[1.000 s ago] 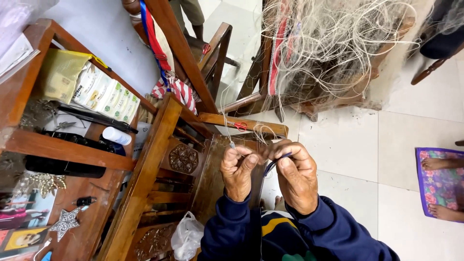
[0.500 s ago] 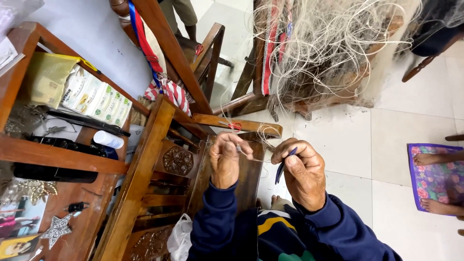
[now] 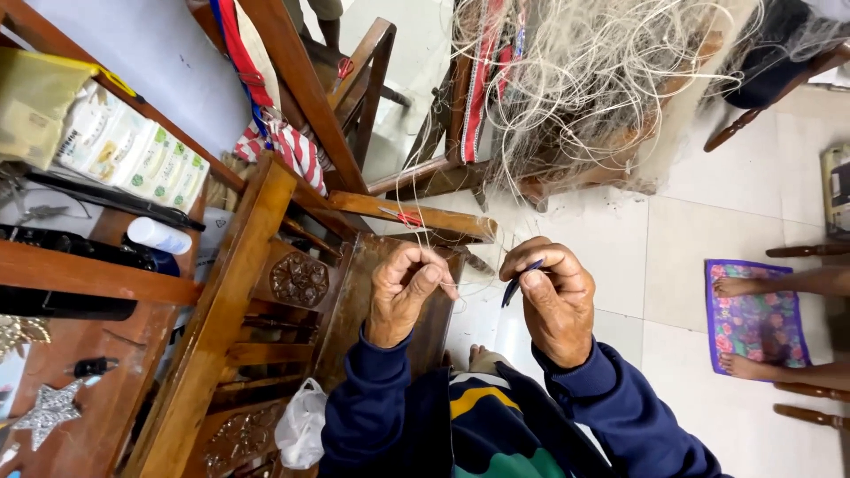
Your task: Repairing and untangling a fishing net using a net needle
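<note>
My left hand (image 3: 407, 288) pinches thin pale net line (image 3: 460, 283) between thumb and fingers, just above a carved wooden chair (image 3: 292, 283). My right hand (image 3: 551, 296) is closed on a small dark blue netting needle (image 3: 521, 281), its tip pointing toward the left hand. The hands are a short gap apart, with strands running up from them to a big tangle of pale fishing net (image 3: 593, 80) draped over a wooden frame. Both arms wear dark blue sleeves.
A wooden shelf (image 3: 97, 274) at left holds packets, a white bottle (image 3: 159, 235) and dark tools. A white plastic bag (image 3: 301, 429) lies by the chair. Another person's bare feet (image 3: 753, 288) rest on a flowered mat (image 3: 757, 319) at right. Tiled floor lies between.
My hands have drawn apart: the left moved left with the line, the right shifted right with the needle. The view has tilted slightly.
</note>
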